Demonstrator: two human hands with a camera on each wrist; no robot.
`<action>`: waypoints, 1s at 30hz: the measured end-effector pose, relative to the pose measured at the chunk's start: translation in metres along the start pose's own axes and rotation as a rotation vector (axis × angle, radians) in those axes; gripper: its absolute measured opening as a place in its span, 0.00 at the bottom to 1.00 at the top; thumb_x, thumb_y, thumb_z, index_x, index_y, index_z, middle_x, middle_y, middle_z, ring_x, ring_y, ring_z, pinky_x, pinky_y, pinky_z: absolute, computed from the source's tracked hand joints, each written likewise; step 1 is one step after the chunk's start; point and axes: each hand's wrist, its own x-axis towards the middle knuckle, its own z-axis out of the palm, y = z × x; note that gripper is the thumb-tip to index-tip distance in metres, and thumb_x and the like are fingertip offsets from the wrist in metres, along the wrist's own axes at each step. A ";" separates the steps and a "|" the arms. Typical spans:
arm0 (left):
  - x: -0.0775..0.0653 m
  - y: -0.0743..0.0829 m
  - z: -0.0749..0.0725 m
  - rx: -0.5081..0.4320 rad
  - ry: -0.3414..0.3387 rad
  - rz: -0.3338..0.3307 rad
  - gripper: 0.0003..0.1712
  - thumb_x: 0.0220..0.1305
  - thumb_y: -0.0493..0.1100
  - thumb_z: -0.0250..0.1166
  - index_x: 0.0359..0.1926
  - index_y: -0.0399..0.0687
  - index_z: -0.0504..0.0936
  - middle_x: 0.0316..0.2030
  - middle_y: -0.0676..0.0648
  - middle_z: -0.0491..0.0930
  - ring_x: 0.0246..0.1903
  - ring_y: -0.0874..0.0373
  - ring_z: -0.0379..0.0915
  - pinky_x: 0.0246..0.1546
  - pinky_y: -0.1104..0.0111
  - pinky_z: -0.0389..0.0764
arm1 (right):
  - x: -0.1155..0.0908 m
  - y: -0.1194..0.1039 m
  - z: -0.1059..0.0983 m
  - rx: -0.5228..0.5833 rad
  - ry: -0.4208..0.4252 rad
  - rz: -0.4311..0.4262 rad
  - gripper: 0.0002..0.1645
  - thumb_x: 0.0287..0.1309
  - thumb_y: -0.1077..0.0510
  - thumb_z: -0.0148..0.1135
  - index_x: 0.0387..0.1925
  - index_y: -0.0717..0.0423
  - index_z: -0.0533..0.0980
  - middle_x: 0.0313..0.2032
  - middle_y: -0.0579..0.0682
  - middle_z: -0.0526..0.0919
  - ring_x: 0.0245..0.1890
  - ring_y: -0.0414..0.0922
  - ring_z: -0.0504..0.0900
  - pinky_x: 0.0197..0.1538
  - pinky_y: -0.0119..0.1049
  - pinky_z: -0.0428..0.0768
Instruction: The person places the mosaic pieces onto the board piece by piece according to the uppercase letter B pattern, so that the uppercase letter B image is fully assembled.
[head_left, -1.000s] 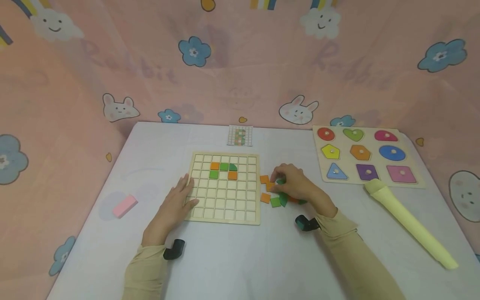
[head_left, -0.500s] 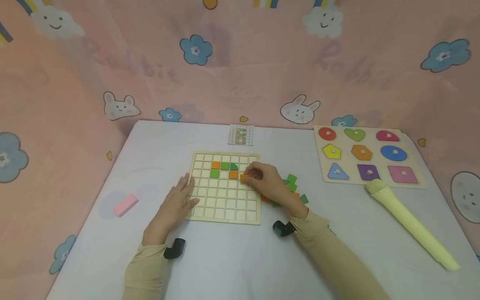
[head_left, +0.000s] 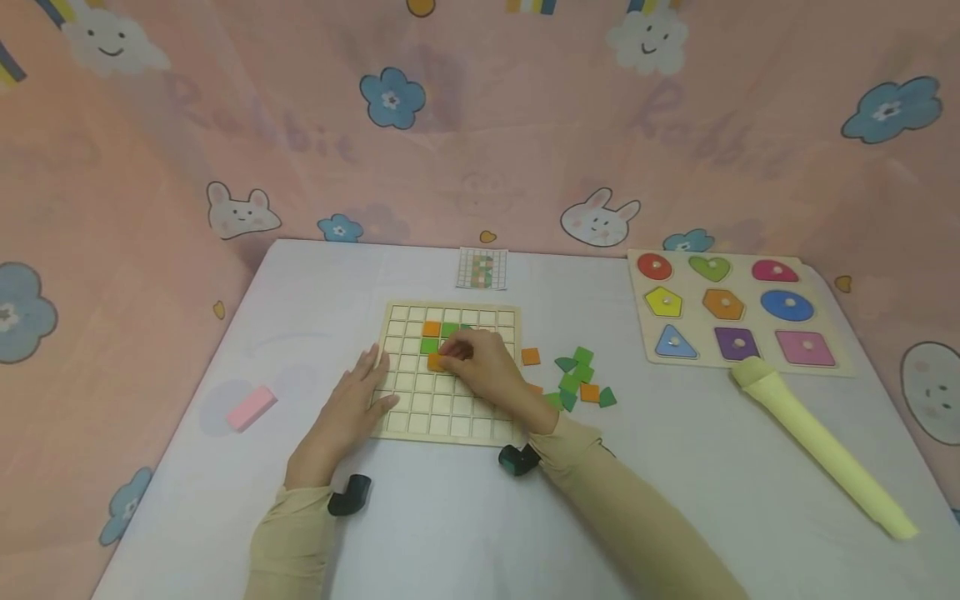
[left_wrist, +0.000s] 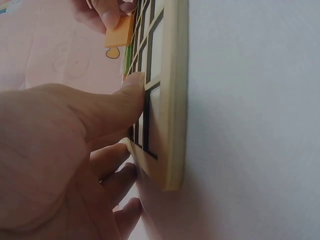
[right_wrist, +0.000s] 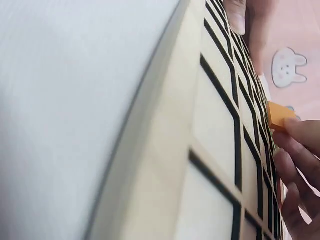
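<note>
A wooden grid board (head_left: pixel 450 429) lies on the white table, with an orange tile (head_left: pixel 432 328) and green tiles (head_left: pixel 429 346) set in its upper cells. My right hand (head_left: pixel 487 367) pinches an orange square tile (right_wrist: pixel 278 116) between thumb and fingers, just below the left green tile. In the left wrist view the same pinched tile (left_wrist: pixel 119 32) stands tilted at the grid. My left hand (head_left: pixel 341 421) rests on the board's left edge, fingers fairly straight, its thumb (left_wrist: pixel 131 92) on the rim. The right hand hides some of the set tiles.
Loose green and orange tiles (head_left: pixel 583 373) lie right of the board. A small pattern card (head_left: pixel 482 268) sits behind it. At the right are a knobbed shape puzzle (head_left: pixel 705 329) and a pale yellow tube (head_left: pixel 825 450). A pink block (head_left: pixel 252 408) lies at the left.
My right hand picked up an orange tile from the loose pile and carried it left across the board. My left hand has stayed on the board's edge.
</note>
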 end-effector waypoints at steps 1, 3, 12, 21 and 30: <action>0.000 0.000 0.000 -0.001 0.000 0.000 0.43 0.78 0.46 0.62 0.83 0.38 0.53 0.86 0.39 0.40 0.86 0.41 0.34 0.87 0.45 0.40 | 0.000 -0.002 0.001 -0.008 0.005 0.003 0.04 0.65 0.62 0.74 0.40 0.58 0.87 0.38 0.51 0.91 0.37 0.42 0.86 0.45 0.32 0.86; 0.000 0.000 0.000 -0.001 0.001 0.005 0.43 0.78 0.46 0.62 0.83 0.37 0.53 0.86 0.38 0.41 0.86 0.41 0.34 0.86 0.45 0.40 | 0.001 -0.004 0.004 -0.024 0.015 0.003 0.04 0.65 0.61 0.74 0.40 0.58 0.87 0.38 0.51 0.91 0.37 0.42 0.85 0.43 0.31 0.85; 0.000 -0.001 0.000 0.011 0.001 0.015 0.42 0.79 0.45 0.62 0.83 0.37 0.53 0.86 0.37 0.41 0.86 0.40 0.35 0.86 0.44 0.40 | 0.004 -0.008 0.011 -0.114 0.026 0.013 0.06 0.65 0.58 0.75 0.40 0.56 0.89 0.37 0.48 0.89 0.36 0.42 0.80 0.41 0.31 0.80; 0.000 -0.001 -0.001 0.008 0.005 0.021 0.42 0.78 0.45 0.62 0.83 0.37 0.53 0.86 0.37 0.41 0.85 0.39 0.35 0.86 0.44 0.40 | 0.004 -0.007 0.013 -0.197 0.046 0.012 0.08 0.64 0.57 0.76 0.42 0.55 0.89 0.38 0.48 0.88 0.43 0.46 0.79 0.49 0.39 0.81; 0.001 -0.001 0.001 -0.013 0.009 -0.003 0.43 0.77 0.45 0.63 0.83 0.37 0.54 0.86 0.38 0.41 0.86 0.41 0.34 0.87 0.45 0.40 | 0.001 0.001 -0.007 -0.213 0.050 0.075 0.12 0.61 0.59 0.77 0.46 0.55 0.87 0.48 0.53 0.86 0.51 0.52 0.77 0.57 0.45 0.80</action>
